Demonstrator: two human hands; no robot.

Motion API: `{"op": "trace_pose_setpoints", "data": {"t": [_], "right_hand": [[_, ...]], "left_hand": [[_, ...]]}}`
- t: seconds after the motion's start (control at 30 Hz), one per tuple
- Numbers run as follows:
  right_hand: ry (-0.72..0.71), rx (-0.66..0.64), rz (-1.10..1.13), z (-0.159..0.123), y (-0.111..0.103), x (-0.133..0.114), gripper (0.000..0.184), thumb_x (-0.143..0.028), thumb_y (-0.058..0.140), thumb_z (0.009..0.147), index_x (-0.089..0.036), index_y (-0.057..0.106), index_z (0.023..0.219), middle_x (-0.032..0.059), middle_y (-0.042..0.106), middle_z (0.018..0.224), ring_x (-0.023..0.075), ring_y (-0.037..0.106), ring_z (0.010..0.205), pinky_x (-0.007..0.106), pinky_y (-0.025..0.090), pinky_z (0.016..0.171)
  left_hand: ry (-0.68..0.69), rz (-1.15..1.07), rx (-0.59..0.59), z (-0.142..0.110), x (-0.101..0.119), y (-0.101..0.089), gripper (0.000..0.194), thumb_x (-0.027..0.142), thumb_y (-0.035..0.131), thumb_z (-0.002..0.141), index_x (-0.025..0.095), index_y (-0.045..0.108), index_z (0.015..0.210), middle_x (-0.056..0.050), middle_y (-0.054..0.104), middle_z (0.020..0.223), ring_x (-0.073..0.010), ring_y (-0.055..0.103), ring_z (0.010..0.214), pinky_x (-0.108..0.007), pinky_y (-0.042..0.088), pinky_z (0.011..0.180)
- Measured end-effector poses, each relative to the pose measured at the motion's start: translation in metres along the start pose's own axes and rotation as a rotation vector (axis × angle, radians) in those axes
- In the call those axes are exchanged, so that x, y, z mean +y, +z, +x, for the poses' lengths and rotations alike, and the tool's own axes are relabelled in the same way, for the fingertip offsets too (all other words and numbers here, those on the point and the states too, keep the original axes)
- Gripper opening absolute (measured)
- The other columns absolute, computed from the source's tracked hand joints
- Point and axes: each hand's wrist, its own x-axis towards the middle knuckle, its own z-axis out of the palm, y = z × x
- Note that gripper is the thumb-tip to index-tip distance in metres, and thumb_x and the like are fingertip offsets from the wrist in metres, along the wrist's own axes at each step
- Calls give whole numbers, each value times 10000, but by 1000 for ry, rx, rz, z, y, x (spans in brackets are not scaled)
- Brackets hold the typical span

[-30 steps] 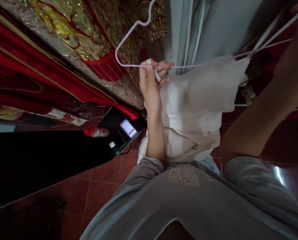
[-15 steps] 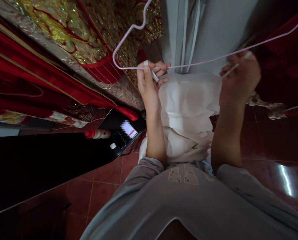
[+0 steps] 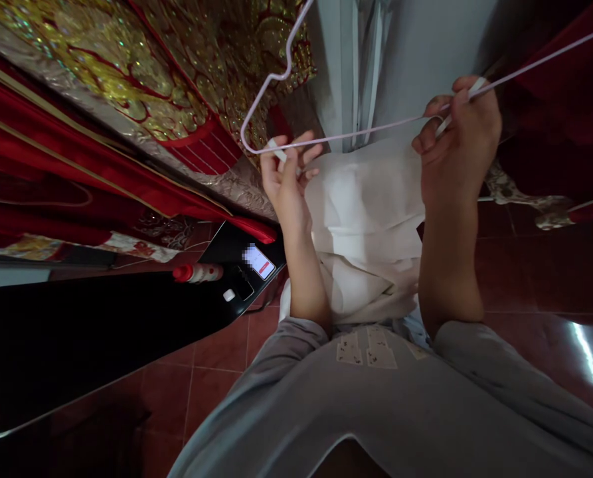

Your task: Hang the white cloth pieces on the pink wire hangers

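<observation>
Head view: can see the thin pale pink hanger (image 3: pixel 356 135) across the upper part, with its long bar rising toward the right. Near its left bend, holds this bar between thumb and bent fingers of the left hand (image 3: pixel 287 179), other fingers loosely spread. Farther right along the hanger, grips the bar also with the right hand (image 3: pixel 458 143), fingers curled. At each hand, can see also a narrow white strip (image 3: pixel 277 150) between the fingers. Just below the hanger, can see the white cloth (image 3: pixel 366 199), falling in folds between the forearms; cannot tell if joined to the strips. Behind the hanger, can see a grey surface (image 3: pixel 420 60) with vertical folds or edges. To the left of the hanger, can see the gold and red sequined garment (image 3: pixel 176 86); to the right, dark red cloth (image 3: pixel 550 113). Lower left of the hanger, can see the black table (image 3: pixel 87 345), bearing a red-capped bottle (image 3: pixel 199 273), a lit phone (image 3: pixel 261 263), a dark device (image 3: pixel 241 282) and a small white case (image 3: pixel 229 295). Lowest below the hanger, can see the grey shirt (image 3: pixel 400 411) and the red tiled floor (image 3: pixel 221 345).
</observation>
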Motion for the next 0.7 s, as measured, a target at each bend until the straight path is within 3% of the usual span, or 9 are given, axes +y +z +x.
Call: {"op": "trace_pose_setpoints", "data": {"t": [0.17,0.23,0.37,0.5,0.7], "right_hand": [[17,26,-48,4,-3,4,255,-393,516,768,-221,395,913,-14,501,741,42,248,489,214,135,512],[25,33,-66,4,-3,5,256,-404,525,754,-238,400,903,-15,515,757,50,223,500,224,123,522],[31,3,-49,1,-4,6,266,-412,554,734,-252,417,895,-14,528,781,59,222,518,234,119,538],[49,-5,-48,0,-6,4,296,-427,583,730,-239,422,893,-14,526,781,53,238,498,234,113,519],[78,7,-22,1,-4,1,351,-435,624,714,-212,387,846,-20,519,750,41,229,449,226,117,481]], "left_hand": [[57,206,213,14,0,-33,141,230,567,924,281,478,1021,-4,629,1111,-215,611,1056,-302,501,746],[67,300,270,21,4,-43,113,168,543,930,272,520,967,2,638,1037,-218,582,1090,-324,503,774],[161,295,306,32,17,-46,268,-6,432,925,231,556,909,24,622,945,-175,578,1032,-326,497,865],[193,234,221,45,24,-39,288,32,418,977,228,606,882,19,612,906,-174,572,1021,-326,461,925],[278,223,14,62,30,-27,176,134,598,939,236,648,805,-9,620,804,-204,597,884,-320,482,815]]}}
